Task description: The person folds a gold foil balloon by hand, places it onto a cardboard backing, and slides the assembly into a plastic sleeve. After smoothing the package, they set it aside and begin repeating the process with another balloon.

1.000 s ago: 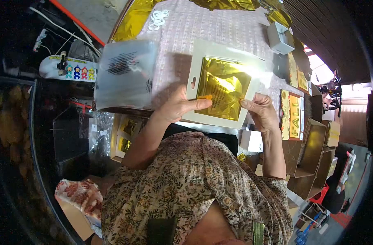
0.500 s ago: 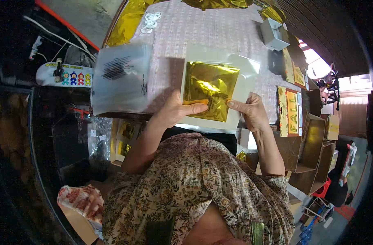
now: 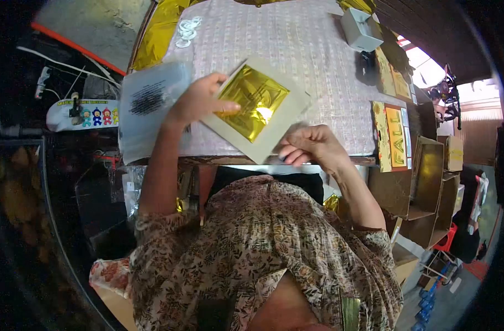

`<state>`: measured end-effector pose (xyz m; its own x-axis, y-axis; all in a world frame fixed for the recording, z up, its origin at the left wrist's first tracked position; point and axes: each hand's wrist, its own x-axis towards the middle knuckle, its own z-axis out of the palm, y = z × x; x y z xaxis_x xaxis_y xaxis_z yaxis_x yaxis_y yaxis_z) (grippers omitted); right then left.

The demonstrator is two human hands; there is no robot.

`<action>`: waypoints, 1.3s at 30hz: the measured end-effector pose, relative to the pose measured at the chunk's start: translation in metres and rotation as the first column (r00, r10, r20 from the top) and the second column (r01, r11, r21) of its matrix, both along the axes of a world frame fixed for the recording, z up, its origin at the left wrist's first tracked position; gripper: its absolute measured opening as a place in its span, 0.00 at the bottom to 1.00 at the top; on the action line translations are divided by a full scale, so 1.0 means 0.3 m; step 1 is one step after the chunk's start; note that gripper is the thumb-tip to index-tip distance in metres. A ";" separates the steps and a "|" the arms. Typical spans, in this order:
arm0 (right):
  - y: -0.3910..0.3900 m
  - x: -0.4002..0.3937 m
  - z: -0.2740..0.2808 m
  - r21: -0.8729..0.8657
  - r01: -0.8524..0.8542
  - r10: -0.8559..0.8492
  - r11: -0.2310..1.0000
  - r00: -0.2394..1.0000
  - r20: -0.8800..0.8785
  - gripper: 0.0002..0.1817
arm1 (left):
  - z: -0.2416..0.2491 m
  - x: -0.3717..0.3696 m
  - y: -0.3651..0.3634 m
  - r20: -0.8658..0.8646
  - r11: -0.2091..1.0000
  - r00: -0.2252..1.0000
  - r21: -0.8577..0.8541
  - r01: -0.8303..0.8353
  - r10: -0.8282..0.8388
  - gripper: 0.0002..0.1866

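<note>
My left hand (image 3: 201,102) grips the left side of a pale square card (image 3: 286,113), with the thumb on top. On the card lies a shiny gold foil packet (image 3: 253,102) with a folded, embossed look. The card is tilted and held over the near edge of the table. My right hand (image 3: 312,146) is at the card's lower right corner, its fingers curled; what they pinch, if anything, I cannot make out. A stack of clear plastic bags (image 3: 147,118) with dark print lies left, partly behind my left hand.
The table (image 3: 235,33) has a quilted pale cover. White rings (image 3: 187,32) lie at the far left, a grey box (image 3: 362,30) at the far right. Packs marked FALL (image 3: 396,138) stand at the right edge, near cardboard boxes (image 3: 422,176). Gold foil (image 3: 152,47) lies along the left edge.
The card with the foil packet has turned and tilted. My left hand has moved up and left with it. My right hand has let go of its right side and moved down and left.
</note>
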<state>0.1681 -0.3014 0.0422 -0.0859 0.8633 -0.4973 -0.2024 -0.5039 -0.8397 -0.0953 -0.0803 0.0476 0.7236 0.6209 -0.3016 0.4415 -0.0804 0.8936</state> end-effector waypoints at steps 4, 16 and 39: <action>0.021 -0.031 0.025 -0.086 -0.187 0.198 0.979 0.969 0.146 0.17 | 0.008 0.046 0.080 -0.222 0.865 0.973 0.473 0.167 -0.066 0.39; 0.146 -0.123 -0.144 0.323 -0.548 -0.314 0.771 0.114 0.943 0.45 | -0.165 0.159 -0.083 -0.265 0.451 0.961 0.850 0.271 -0.077 0.47; -0.051 0.030 -0.072 0.442 -0.289 -0.349 0.849 0.320 0.881 0.32 | -0.140 0.213 0.019 -0.142 0.547 0.981 0.814 0.193 -0.135 0.36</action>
<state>0.1771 -0.3167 0.0205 0.1722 0.9600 0.2208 0.8384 -0.0252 -0.5445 -0.0313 -0.0746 0.0055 0.8393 0.4911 0.2330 0.3886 -0.8419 0.3745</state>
